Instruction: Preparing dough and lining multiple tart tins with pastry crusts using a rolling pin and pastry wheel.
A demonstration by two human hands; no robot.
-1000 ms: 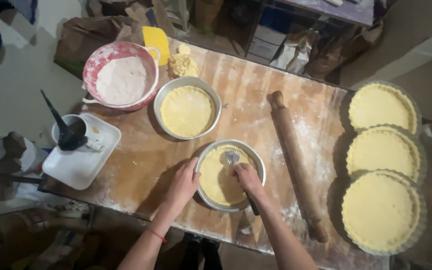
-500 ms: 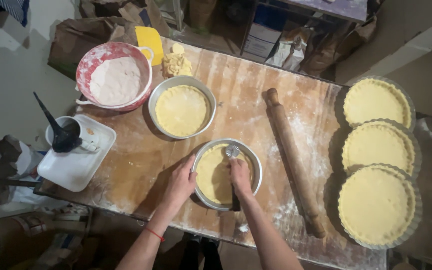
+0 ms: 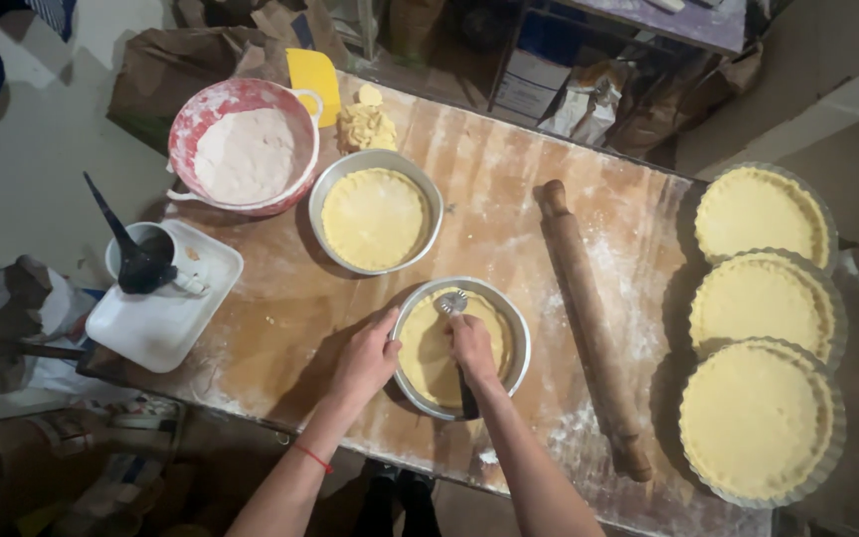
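Observation:
A round metal pan lined with pale dough sits on the floured wooden table near its front edge. My left hand rests on the pan's left rim, fingers spread against it. My right hand is over the dough and grips a fork by its dark handle, the tines pressing into the dough near the pan's far rim. A second dough-lined metal pan stands just behind.
A wooden rolling pin lies to the right. Three dough-lined fluted tart tins line the right edge. At back left are a red bowl of flour, dough scraps, a yellow scraper and a white tray with a cup.
My right hand has shifted the fork slightly across the dough toward the pan's far rim. My left hand stays on the rim. The view has drifted a little.

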